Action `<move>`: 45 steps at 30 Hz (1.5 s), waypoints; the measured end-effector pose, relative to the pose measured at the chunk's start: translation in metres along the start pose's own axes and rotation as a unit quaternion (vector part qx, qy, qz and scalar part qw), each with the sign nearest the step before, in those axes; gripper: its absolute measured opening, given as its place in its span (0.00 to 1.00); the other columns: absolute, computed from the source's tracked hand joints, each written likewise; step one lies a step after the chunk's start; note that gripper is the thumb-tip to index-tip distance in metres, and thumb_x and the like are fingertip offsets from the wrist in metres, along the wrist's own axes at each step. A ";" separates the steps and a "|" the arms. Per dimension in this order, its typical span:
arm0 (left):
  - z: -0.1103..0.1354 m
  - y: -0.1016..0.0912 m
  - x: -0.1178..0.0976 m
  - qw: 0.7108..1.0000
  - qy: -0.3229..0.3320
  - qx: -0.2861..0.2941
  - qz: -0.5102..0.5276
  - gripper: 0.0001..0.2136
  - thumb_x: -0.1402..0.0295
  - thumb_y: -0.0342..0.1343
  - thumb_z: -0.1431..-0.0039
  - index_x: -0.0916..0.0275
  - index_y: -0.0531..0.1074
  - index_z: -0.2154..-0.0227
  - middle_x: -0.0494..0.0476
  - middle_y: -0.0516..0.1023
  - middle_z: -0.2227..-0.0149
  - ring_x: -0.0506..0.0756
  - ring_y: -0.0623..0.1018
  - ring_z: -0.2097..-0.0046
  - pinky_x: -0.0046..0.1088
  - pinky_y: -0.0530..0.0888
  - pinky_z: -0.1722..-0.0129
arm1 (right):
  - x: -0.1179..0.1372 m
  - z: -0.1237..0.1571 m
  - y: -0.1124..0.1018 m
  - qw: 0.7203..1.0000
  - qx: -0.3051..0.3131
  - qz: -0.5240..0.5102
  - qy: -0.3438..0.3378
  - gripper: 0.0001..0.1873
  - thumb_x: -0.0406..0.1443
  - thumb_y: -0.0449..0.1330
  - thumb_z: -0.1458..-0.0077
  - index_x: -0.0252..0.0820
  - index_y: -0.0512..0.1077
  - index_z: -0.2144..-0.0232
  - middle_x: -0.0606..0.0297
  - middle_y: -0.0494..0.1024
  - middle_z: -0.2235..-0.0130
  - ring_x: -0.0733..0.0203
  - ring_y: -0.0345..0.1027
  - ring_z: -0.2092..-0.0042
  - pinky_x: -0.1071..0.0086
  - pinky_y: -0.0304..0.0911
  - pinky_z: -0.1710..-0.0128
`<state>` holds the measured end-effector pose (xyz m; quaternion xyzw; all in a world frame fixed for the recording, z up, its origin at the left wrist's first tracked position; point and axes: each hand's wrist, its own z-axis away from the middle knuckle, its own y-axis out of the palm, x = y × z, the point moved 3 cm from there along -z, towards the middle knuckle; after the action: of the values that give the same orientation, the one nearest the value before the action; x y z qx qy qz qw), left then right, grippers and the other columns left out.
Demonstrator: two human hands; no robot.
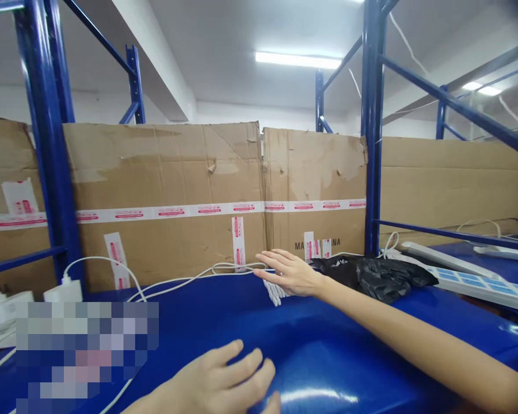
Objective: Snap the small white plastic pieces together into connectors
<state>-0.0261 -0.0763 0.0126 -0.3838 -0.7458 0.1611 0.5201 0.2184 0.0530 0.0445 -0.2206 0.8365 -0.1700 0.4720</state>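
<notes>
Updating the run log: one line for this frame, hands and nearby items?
left hand: open, at blue worktop | right hand: open, above white bundle | nearby: black plastic bag

This place looks like a storage room of a warehouse, or maybe a small workshop. Blue steel shelf racks point(47, 132) stand at left and right, and big cardboard sheets point(164, 167) with red-printed tape stand behind a blue metal work surface point(311, 339). A fluorescent tube point(297, 60) shines from the far white ceiling point(242, 29).
</notes>
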 end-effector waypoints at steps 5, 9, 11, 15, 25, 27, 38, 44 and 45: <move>-0.015 0.044 0.036 0.999 0.025 0.016 -0.041 0.14 0.74 0.48 0.33 0.61 0.72 0.48 0.62 0.81 0.52 0.60 0.78 0.50 0.39 0.71 0.50 | -0.008 0.015 0.032 0.996 0.040 -0.025 0.072 0.34 0.23 0.48 0.41 0.35 0.59 0.33 0.44 0.67 0.36 0.48 0.61 0.36 0.49 0.60 0.38; -0.008 0.079 0.062 0.990 -0.091 0.109 -0.006 0.15 0.77 0.51 0.41 0.65 0.71 0.51 0.63 0.79 0.58 0.62 0.78 0.57 0.39 0.70 0.55 | -0.006 0.032 0.033 0.992 0.049 -0.044 0.105 0.29 0.24 0.47 0.40 0.34 0.64 0.37 0.44 0.71 0.41 0.48 0.65 0.43 0.51 0.64 0.44; -0.003 0.090 0.069 0.978 -0.153 0.142 0.024 0.10 0.80 0.49 0.42 0.63 0.71 0.62 0.60 0.78 0.64 0.59 0.76 0.63 0.37 0.69 0.61 | -0.001 0.033 0.031 0.989 0.031 -0.057 0.130 0.23 0.25 0.47 0.39 0.34 0.71 0.45 0.45 0.72 0.44 0.48 0.65 0.46 0.53 0.65 0.47; 0.009 0.095 0.072 0.958 -0.228 0.158 0.077 0.12 0.83 0.45 0.40 0.61 0.67 0.73 0.54 0.76 0.73 0.55 0.74 0.71 0.32 0.65 0.68 | 0.016 0.024 0.033 0.990 0.046 -0.091 0.102 0.13 0.26 0.50 0.39 0.37 0.74 0.63 0.48 0.74 0.52 0.51 0.64 0.53 0.58 0.63 0.53; 0.013 0.093 0.072 0.941 -0.237 0.208 0.122 0.11 0.82 0.48 0.43 0.61 0.68 0.74 0.53 0.78 0.73 0.56 0.77 0.72 0.30 0.64 0.70 | 0.025 0.022 0.047 0.977 0.157 -0.123 0.070 0.10 0.25 0.52 0.46 0.39 0.71 0.71 0.59 0.73 0.71 0.57 0.59 0.67 0.64 0.55 0.65; 0.013 0.094 0.073 0.938 -0.244 0.211 0.123 0.11 0.82 0.47 0.42 0.61 0.68 0.73 0.53 0.79 0.73 0.56 0.77 0.71 0.30 0.64 0.70 | 0.025 0.023 0.046 0.977 0.159 -0.117 0.080 0.11 0.25 0.51 0.47 0.39 0.72 0.71 0.59 0.73 0.72 0.57 0.60 0.68 0.65 0.54 0.67; 0.013 0.093 0.073 0.936 -0.236 0.223 0.131 0.11 0.80 0.46 0.38 0.61 0.67 0.72 0.54 0.79 0.70 0.57 0.79 0.69 0.31 0.64 0.71 | 0.032 0.015 0.041 0.968 0.206 -0.134 0.044 0.11 0.24 0.52 0.49 0.38 0.73 0.73 0.59 0.76 0.72 0.58 0.65 0.68 0.66 0.56 0.66; 0.011 0.093 0.072 0.935 -0.227 0.247 0.115 0.10 0.80 0.47 0.38 0.61 0.69 0.70 0.54 0.80 0.69 0.58 0.79 0.68 0.31 0.66 0.70 | 0.034 0.008 0.029 0.961 0.228 -0.152 0.041 0.11 0.25 0.52 0.48 0.38 0.74 0.73 0.58 0.76 0.72 0.58 0.65 0.69 0.66 0.57 0.66; 0.010 0.093 0.072 0.935 -0.227 0.247 0.113 0.10 0.80 0.47 0.38 0.61 0.69 0.70 0.54 0.80 0.69 0.58 0.79 0.68 0.31 0.66 0.70 | 0.037 0.005 0.026 0.959 0.233 -0.155 0.035 0.11 0.25 0.52 0.48 0.38 0.74 0.73 0.58 0.76 0.72 0.58 0.65 0.69 0.66 0.57 0.66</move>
<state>-0.0093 0.0395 -0.0038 -0.2782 -0.7321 0.4814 0.3935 0.2004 0.0552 0.0023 -0.2257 0.7451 -0.4391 0.4484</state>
